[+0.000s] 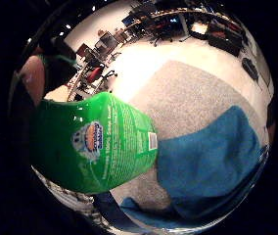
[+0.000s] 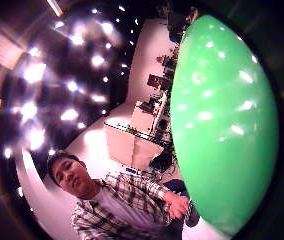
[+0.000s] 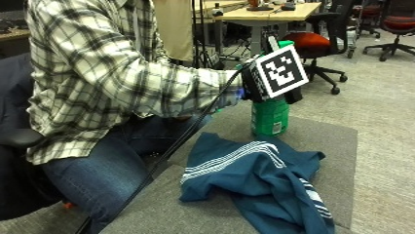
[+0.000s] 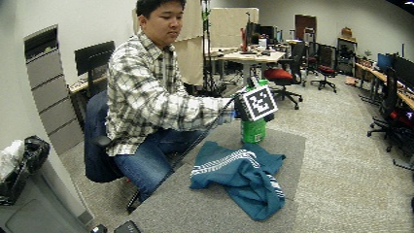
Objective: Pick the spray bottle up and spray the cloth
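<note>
Outside: my hand [image 3: 254,84] grips the bottle [image 3: 270,117] near its top, base on the bench [image 3: 337,141], just beyond the cloth [image 3: 259,180].
Wide: cloth lies crumpled, ready as target.
Palm views: bottle fills both, close against my palm; cloth below.

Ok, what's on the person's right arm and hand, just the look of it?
The right hand wears a black glove, mostly hidden in the outside view behind the gear mounted on it. The arm is in a long plaid sleeve, white with dark checks, reaching to the wrist. The other hand does not show clearly.
</note>
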